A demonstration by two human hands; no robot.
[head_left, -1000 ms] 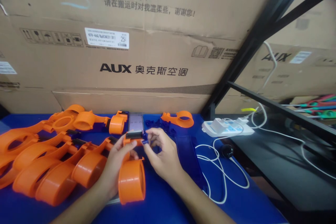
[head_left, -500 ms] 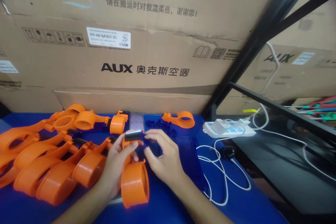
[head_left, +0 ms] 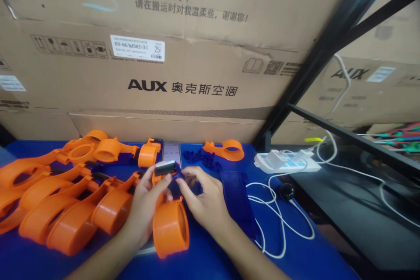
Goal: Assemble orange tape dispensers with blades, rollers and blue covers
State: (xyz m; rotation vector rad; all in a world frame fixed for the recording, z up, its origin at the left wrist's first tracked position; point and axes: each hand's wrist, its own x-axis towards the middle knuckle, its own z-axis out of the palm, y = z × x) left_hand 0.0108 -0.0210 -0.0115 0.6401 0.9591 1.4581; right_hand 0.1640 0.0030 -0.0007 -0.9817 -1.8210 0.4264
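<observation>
My left hand (head_left: 148,197) is closed around the handle of an orange tape dispenser (head_left: 171,229), whose wide ring hangs toward me. A black roller (head_left: 165,168) sits at the dispenser's upper end, above my left thumb. At the right side of that end is a small dark blue plastic piece (head_left: 178,172). My right hand (head_left: 206,194) pinches this piece between thumb and fingers, against the dispenser. Part of the handle is hidden by my left fingers.
Several orange tape dispensers (head_left: 74,227) lie on the blue table (head_left: 226,267) at left. Small blue parts (head_left: 201,159), a phone-like display (head_left: 172,153) and another orange dispenser (head_left: 232,150) lie behind my hands. At right are a blue tray (head_left: 236,197), white cables (head_left: 278,210) and a power strip (head_left: 287,162).
The blue piece now sits closer against the roller end, with my right thumb and fingers shifted slightly. The dispenser's ring has swung a little to the right.
</observation>
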